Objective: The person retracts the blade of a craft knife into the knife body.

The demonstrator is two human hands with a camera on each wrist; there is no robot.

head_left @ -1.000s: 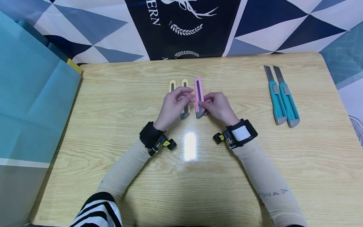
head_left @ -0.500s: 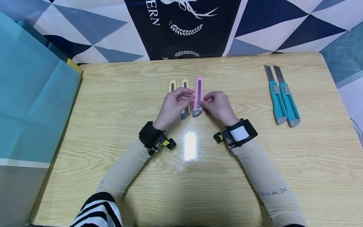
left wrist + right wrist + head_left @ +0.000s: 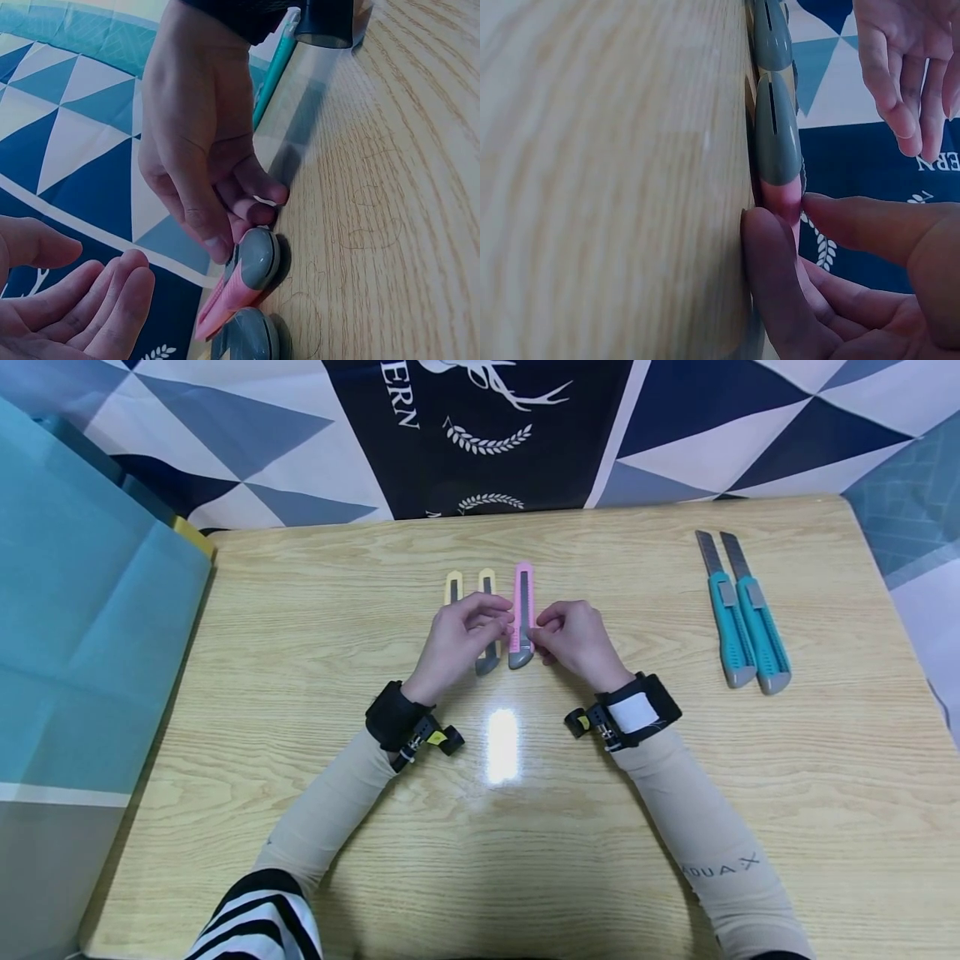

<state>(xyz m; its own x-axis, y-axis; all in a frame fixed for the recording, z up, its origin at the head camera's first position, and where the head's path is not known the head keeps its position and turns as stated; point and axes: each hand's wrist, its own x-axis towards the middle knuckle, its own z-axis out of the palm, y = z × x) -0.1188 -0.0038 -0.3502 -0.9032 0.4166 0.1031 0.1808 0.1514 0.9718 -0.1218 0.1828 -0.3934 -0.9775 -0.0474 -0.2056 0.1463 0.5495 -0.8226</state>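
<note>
A pink utility knife point(image 3: 523, 597) with a grey end lies on the table, blade end pointing away. My right hand point(image 3: 576, 639) pinches its right edge near the grey end, thumb on top, as the right wrist view shows. To its left, two yellow utility knives, one outer point(image 3: 453, 587) and one inner point(image 3: 487, 583), lie side by side, partly covered by my left hand point(image 3: 459, 633). That hand hovers with loosely bent fingers, holding nothing. In the left wrist view, the pink knife point(image 3: 236, 285) lies close beside a grey knife end point(image 3: 251, 334).
Two teal utility knives, a left one point(image 3: 731, 627) and a right one point(image 3: 763, 635), lie at the right with blades extended. A patterned cloth point(image 3: 300, 435) hangs behind the wooden table point(image 3: 600, 860). A blue covering point(image 3: 90, 610) stands along the left edge.
The pink knife has turned from a slight tilt to nearly straight and shifted a little left, closer to the yellow knives. My left hand has stayed almost still.
</note>
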